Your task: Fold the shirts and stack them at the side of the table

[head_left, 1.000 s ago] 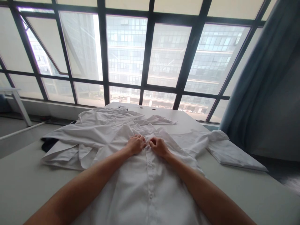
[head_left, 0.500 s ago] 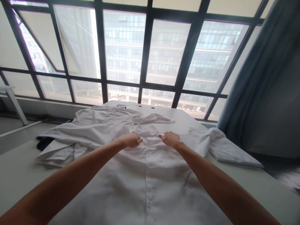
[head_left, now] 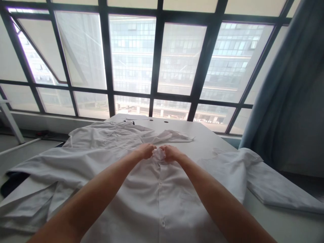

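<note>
A white button-front shirt (head_left: 141, 206) lies spread on the table, its row of buttons running down the middle toward me. At its collar (head_left: 159, 154), my left hand (head_left: 146, 151) pinches the left side of the fabric. My right hand (head_left: 170, 153) grips the collar's other side, close beside the left one. Both hands have closed fingers, and the collar cloth is bunched up between them. The fingertips are partly hidden by the cloth.
More crumpled white garments (head_left: 101, 138) lie at the left and beyond the hands. A folded white cloth (head_left: 278, 185) rests at the right on the white table (head_left: 202, 133). Large windows (head_left: 134, 54) stand behind, with a blue-grey curtain (head_left: 286, 91) at the right.
My hands have come closer together at the collar, gathering its fabric between them. The view has shifted, and the shirt's buttons appear nearer.
</note>
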`<state>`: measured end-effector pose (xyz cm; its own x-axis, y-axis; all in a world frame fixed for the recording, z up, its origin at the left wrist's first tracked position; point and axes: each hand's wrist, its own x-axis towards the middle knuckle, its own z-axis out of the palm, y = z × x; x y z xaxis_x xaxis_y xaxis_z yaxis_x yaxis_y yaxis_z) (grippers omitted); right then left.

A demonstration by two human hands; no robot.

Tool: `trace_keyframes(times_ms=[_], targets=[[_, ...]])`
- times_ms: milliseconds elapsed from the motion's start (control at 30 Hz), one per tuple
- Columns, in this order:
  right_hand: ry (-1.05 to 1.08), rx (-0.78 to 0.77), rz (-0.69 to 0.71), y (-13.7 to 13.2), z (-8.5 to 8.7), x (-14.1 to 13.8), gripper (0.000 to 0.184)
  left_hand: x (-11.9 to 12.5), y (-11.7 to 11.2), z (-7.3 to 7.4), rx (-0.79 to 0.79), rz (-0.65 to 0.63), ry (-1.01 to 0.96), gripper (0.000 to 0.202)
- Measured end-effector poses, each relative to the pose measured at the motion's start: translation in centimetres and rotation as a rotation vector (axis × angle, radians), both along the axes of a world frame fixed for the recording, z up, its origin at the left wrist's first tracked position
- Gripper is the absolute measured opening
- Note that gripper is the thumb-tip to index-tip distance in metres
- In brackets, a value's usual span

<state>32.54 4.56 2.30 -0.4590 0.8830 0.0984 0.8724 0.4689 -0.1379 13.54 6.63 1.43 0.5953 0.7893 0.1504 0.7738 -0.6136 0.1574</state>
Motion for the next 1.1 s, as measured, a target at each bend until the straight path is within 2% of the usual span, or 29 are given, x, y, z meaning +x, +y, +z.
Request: trace_keyframes(times_ms=[100,200,333,533,600,667,767,867,933,1033,1100], targets=[[-0.045,0.113,-0.075,0.6,0.4,0.8,0.031,0.0,1.2,0.4,0.022,0.003,-0.013,0.035],[-0.039,0.229,-0.17,0.3,0.8,2.2,0.011,-0.4,1.4,1.2,0.102,0.048,-0.062,0.024],[0.056,0.368,-0.232,-1.8,0.6,4.4,0.017,-1.9,-0.2,1.3,0.21,0.082,-0.138,0.016],[0.046,0.296,-0.218,-4.8,-2.0,6.0,0.026,-3.9,-3.4,-0.9,0.277,0.046,-0.122,0.011],[0.07,0.282,-0.23,-5.2,-2.8,5.9,0.025,-3.8,-4.0,-1.3,0.248,0.06,-0.145,0.022],[0.103,0.286,-0.248,-5.4,-3.1,5.6,0.033,-3.5,-4.4,-1.4,0.213,0.108,-0.186,0.033],[0.168,0.321,-0.326,-5.5,-3.1,5.1,0.046,-2.9,-4.6,-1.4,0.175,0.228,-0.248,0.035],[0.204,0.322,-0.375,-5.3,-3.1,4.7,0.035,-2.5,-4.4,-1.5,0.139,0.311,-0.275,0.044],[0.219,0.32,-0.375,-5.1,-3.3,4.6,0.027,-2.5,-4.1,-1.8,0.115,0.297,-0.261,0.042],[0.313,0.338,-0.385,-4.4,-4.0,4.6,0.015,-2.5,-3.6,-2.3,0.103,0.25,-0.245,0.029],[0.43,0.332,-0.36,-3.8,-4.6,4.7,0.036,-2.5,-3.3,-2.7,0.123,0.231,-0.276,0.018]])
